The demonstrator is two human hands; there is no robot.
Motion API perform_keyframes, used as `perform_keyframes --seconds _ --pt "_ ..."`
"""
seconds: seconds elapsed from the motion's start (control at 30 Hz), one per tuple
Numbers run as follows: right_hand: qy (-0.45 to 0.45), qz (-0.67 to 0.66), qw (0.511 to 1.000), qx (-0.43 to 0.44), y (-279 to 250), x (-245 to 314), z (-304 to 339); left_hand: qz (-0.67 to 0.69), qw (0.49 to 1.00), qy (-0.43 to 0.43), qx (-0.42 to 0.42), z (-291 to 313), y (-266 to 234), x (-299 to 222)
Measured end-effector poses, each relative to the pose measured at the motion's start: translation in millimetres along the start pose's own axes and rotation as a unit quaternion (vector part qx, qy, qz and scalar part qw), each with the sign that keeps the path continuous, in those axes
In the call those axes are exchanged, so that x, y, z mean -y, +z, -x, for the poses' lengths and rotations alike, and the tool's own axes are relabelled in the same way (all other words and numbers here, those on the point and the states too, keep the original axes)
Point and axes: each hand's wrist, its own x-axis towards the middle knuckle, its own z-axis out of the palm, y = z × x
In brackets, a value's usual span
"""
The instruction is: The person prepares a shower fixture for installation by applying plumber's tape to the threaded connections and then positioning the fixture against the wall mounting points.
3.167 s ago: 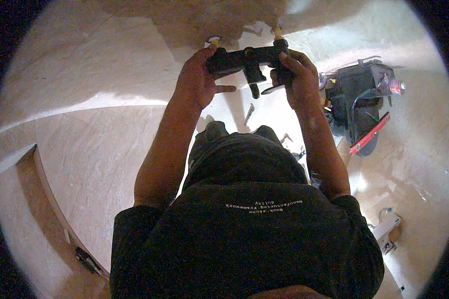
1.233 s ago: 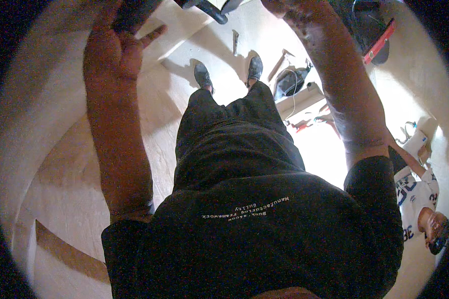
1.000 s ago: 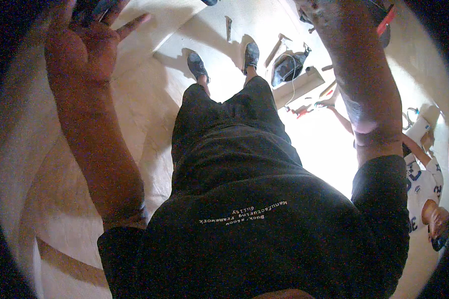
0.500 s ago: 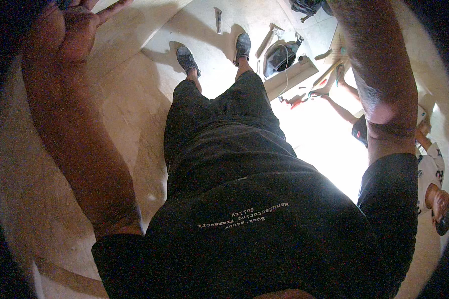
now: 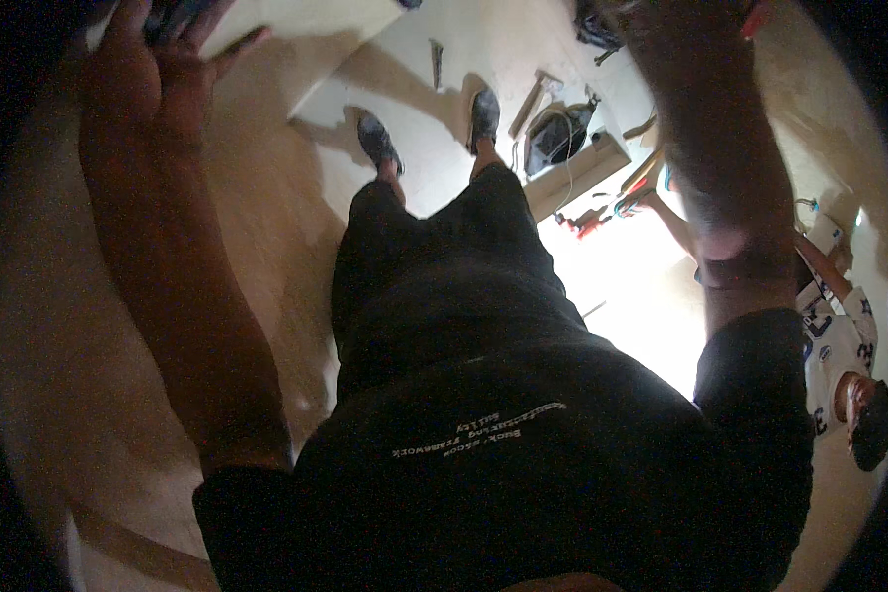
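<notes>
My left hand point(image 5: 173, 84) is raised at the upper left, palm showing, with its thumb stretched out and its fingers apart. Beyond the fingers is a dark thing point(image 5: 176, 18), too dim and cut off to name. I cannot tell whether the hand touches it. My right forearm point(image 5: 725, 148) reaches up to the top edge on the right, and the hand itself lies beyond the picture. A small red thing point(image 5: 755, 20) shows at the top edge beside that arm; its kind is unclear.
My shoes point(image 5: 377, 140) stand on the pale floor, a narrow tool point(image 5: 436, 64) ahead. Right of them lie a black bag point(image 5: 553, 138), a long pale box-shaped piece point(image 5: 587, 170) and a red tool point(image 5: 590, 225). A co-worker in a patterned white shirt point(image 5: 839, 345) is low at the right, a hand point(image 5: 646, 204) near the tool.
My left hand has shifted slightly right and down, and the dark thing now shows by its fingers. My right forearm has swung left. The co-worker's arm and head have shifted a little.
</notes>
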Motion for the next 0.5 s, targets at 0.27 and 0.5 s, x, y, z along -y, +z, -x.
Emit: perform_keyframes --seconds 0.27,0.5 --pt "-0.093 0.303 0.948 0.008 -20 -45 -46 0.036 0.995 -0.085 -0.048 -31 36 -3" --pt "-0.067 0.221 0.973 -0.02 -61 -29 -91 0.001 0.996 -0.075 -0.038 -106 49 10"
